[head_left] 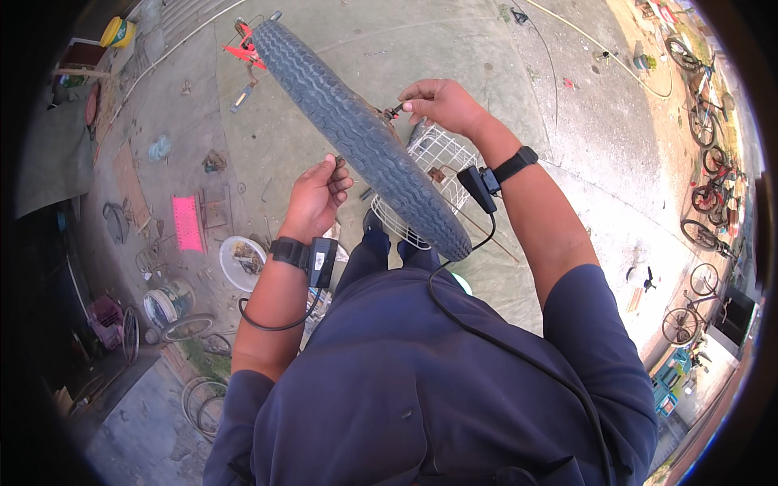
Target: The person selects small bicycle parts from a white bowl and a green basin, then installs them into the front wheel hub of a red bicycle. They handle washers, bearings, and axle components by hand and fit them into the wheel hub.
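A grey bicycle tyre on a wheel runs diagonally before me, above a white wire basket. My right hand is at the wheel's right side, thumb and fingers closed on a small dark hub fitting. My left hand is beside the tyre's left side with curled fingers and thumb pressed together; what they hold, if anything, is too small to name. Red bicycle parts show at the wheel's far end.
Several bicycles line the right side. On the concrete floor at left lie a pink slatted item, a white basin, buckets and loose rims. A yellow bucket stands at back left.
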The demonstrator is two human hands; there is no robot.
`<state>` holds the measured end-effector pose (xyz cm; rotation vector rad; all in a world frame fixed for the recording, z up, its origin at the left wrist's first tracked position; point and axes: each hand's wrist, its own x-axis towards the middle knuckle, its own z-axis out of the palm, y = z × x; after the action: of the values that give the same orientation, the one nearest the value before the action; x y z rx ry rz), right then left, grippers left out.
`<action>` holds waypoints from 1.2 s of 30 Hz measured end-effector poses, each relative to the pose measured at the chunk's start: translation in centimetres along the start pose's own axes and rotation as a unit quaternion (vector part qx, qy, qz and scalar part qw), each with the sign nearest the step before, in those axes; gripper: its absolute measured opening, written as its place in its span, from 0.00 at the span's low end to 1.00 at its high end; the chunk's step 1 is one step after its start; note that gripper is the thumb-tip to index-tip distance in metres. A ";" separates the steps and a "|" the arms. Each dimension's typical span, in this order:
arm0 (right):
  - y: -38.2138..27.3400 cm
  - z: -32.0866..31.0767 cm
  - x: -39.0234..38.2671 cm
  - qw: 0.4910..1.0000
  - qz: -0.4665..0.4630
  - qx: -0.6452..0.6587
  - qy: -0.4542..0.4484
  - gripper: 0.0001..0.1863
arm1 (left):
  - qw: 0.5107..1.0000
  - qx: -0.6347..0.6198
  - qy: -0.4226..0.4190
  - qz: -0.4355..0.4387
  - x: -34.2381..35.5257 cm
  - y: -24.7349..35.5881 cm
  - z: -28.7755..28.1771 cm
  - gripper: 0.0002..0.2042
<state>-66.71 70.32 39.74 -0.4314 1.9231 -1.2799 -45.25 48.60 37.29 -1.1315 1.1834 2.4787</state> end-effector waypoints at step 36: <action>0.1 0.9 1.0 0.996 0.058 0.061 0.015 0.17 | 0.996 -0.008 -0.009 0.090 -0.9 0.5 0.3 0.10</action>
<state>-66.64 69.18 39.05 -0.2368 1.8543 -1.3255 -45.07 48.62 38.34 -1.0475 1.3171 2.6288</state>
